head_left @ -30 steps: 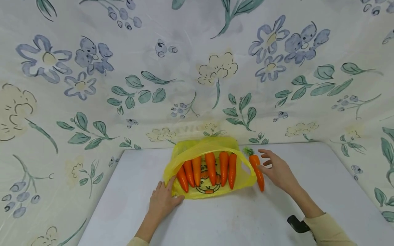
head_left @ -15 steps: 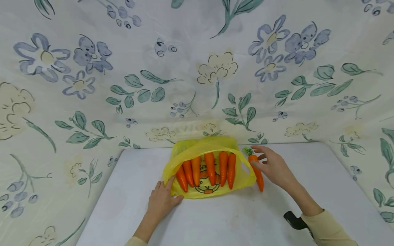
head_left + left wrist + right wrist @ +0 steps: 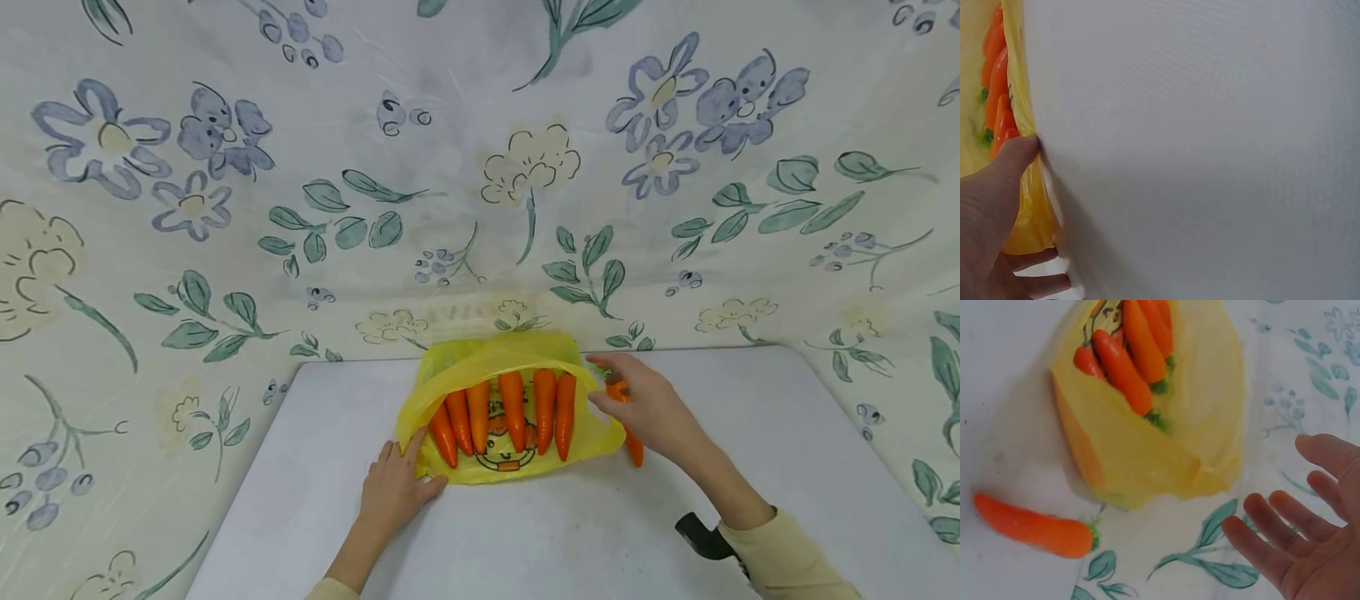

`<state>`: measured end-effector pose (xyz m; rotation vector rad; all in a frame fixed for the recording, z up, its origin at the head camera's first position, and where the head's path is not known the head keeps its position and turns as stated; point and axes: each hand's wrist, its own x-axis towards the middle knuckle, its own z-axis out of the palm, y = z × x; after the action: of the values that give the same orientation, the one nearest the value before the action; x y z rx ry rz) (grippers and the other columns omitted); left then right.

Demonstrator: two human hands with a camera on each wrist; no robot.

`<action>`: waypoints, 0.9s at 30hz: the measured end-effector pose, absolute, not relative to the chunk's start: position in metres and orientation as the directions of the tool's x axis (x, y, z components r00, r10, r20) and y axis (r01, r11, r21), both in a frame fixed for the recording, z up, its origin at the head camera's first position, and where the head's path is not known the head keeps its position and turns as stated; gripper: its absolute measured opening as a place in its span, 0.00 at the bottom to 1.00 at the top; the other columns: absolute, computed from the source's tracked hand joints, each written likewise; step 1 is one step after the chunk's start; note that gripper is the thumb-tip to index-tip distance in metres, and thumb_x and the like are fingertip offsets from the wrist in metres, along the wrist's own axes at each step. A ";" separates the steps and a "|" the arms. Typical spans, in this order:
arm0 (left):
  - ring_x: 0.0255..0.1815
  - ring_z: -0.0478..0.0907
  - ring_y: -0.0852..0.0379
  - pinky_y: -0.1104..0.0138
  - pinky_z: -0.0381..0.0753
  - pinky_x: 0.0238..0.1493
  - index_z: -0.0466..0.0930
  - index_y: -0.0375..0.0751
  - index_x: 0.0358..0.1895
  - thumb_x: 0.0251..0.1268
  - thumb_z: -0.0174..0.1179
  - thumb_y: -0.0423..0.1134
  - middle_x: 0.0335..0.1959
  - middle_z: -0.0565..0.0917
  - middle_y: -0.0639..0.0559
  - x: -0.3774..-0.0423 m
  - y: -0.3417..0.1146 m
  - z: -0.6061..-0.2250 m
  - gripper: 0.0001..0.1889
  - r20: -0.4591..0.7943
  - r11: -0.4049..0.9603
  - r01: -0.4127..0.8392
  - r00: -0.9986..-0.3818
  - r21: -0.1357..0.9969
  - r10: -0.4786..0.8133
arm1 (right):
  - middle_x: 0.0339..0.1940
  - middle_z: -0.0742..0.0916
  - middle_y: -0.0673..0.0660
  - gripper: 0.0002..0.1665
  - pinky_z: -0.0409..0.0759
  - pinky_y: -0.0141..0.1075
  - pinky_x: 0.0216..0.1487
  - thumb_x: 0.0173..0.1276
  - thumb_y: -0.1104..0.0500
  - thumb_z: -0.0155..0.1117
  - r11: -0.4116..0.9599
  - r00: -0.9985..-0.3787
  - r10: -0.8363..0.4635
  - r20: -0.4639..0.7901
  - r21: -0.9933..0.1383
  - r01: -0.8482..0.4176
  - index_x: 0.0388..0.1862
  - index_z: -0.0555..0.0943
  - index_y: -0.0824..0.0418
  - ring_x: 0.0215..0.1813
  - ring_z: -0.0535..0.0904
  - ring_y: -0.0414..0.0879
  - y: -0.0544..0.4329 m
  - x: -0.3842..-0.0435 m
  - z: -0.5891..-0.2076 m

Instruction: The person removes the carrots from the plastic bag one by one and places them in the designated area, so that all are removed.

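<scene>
A yellow plastic bag (image 3: 457,471) lies on the table with its mouth open towards me. Inside are several orange carrots (image 3: 513,412), whose green tops show in the right wrist view. My left hand (image 3: 393,487) holds the bag's front left edge; in the left wrist view its thumb lies over the rim and some fingers outside it. One loose carrot (image 3: 1035,531) lies on the table to the right of the bag. My right hand (image 3: 652,408) is over that carrot in the head view, partly hiding it, fingers spread and palm bare in the right wrist view.
A white table (image 3: 525,542) bears the bag and the loose carrot. Behind it rises a floral cloth (image 3: 480,208). A black device (image 3: 703,536) sits at my right wrist.
My right hand has moved left, across the loose carrot to the bag's right edge, covering more of the carrot. The left hand, bag and carrots stay in place.
</scene>
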<state>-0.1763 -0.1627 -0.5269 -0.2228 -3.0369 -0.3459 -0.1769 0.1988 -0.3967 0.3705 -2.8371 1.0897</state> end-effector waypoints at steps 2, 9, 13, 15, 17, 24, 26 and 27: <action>0.54 0.75 0.36 0.43 0.79 0.45 0.69 0.43 0.70 0.52 0.69 0.58 0.48 0.79 0.31 -0.176 -0.163 -0.527 0.42 0.098 0.964 0.155 -0.986 0.214 0.136 | 0.63 0.79 0.59 0.31 0.83 0.50 0.51 0.68 0.58 0.67 0.714 -0.962 -0.207 0.178 -0.645 -0.273 0.69 0.72 0.57 0.56 0.78 0.56 0.193 -0.175 -0.394; 0.50 0.75 0.38 0.46 0.79 0.41 0.69 0.43 0.70 0.51 0.69 0.58 0.44 0.79 0.34 -0.176 -0.163 -0.529 0.42 0.094 0.965 0.150 -0.987 0.214 0.133 | 0.61 0.81 0.57 0.29 0.83 0.47 0.50 0.67 0.57 0.68 0.724 -0.951 -0.253 0.181 -0.616 -0.310 0.67 0.74 0.56 0.55 0.80 0.54 0.171 -0.174 -0.397; 0.54 0.75 0.35 0.43 0.78 0.45 0.68 0.43 0.71 0.52 0.69 0.58 0.49 0.79 0.31 -0.176 -0.163 -0.529 0.43 0.093 0.965 0.149 -0.987 0.218 0.131 | 0.62 0.81 0.56 0.29 0.83 0.45 0.51 0.67 0.55 0.68 0.732 -0.937 -0.302 0.174 -0.587 -0.345 0.66 0.74 0.57 0.55 0.80 0.52 0.156 -0.176 -0.402; 0.57 0.74 0.34 0.42 0.78 0.47 0.68 0.43 0.71 0.52 0.69 0.58 0.51 0.78 0.29 -0.177 -0.163 -0.528 0.43 0.097 0.964 0.150 -0.987 0.221 0.132 | 0.62 0.81 0.55 0.30 0.83 0.45 0.51 0.67 0.55 0.69 0.730 -0.933 -0.318 0.170 -0.584 -0.355 0.67 0.74 0.56 0.55 0.80 0.52 0.149 -0.176 -0.405; 0.57 0.74 0.34 0.42 0.78 0.48 0.68 0.43 0.71 0.52 0.69 0.58 0.51 0.79 0.29 -0.178 -0.163 -0.528 0.43 0.098 0.963 0.151 -0.986 0.224 0.132 | 0.63 0.80 0.56 0.30 0.82 0.46 0.53 0.67 0.54 0.69 0.730 -0.930 -0.325 0.171 -0.580 -0.361 0.66 0.74 0.56 0.56 0.80 0.52 0.143 -0.177 -0.408; 0.57 0.74 0.34 0.42 0.78 0.48 0.68 0.43 0.71 0.52 0.69 0.58 0.51 0.79 0.30 -0.177 -0.162 -0.525 0.43 0.091 0.963 0.148 -0.987 0.225 0.131 | 0.63 0.81 0.56 0.28 0.79 0.48 0.58 0.66 0.53 0.69 0.748 -0.944 -0.305 0.124 -0.583 -0.318 0.64 0.76 0.56 0.60 0.78 0.53 0.125 -0.187 -0.426; 0.58 0.74 0.33 0.41 0.78 0.49 0.69 0.43 0.70 0.52 0.70 0.58 0.52 0.79 0.30 -0.177 -0.162 -0.525 0.43 0.095 0.963 0.148 -0.987 0.225 0.130 | 0.63 0.80 0.55 0.28 0.79 0.48 0.59 0.67 0.52 0.69 0.753 -0.951 -0.294 0.097 -0.589 -0.293 0.65 0.76 0.55 0.60 0.78 0.53 0.121 -0.190 -0.433; 0.58 0.74 0.33 0.41 0.78 0.49 0.69 0.43 0.70 0.52 0.70 0.58 0.52 0.79 0.30 -0.176 -0.162 -0.524 0.43 0.097 0.963 0.149 -0.987 0.226 0.130 | 0.64 0.80 0.55 0.28 0.79 0.48 0.59 0.67 0.52 0.68 0.752 -0.953 -0.290 0.090 -0.594 -0.285 0.65 0.76 0.55 0.60 0.78 0.52 0.120 -0.192 -0.437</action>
<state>-0.1763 -0.1620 -0.5244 -0.2151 -3.0320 -0.3584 -0.1920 0.1201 -0.4368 0.4832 -2.9473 0.9982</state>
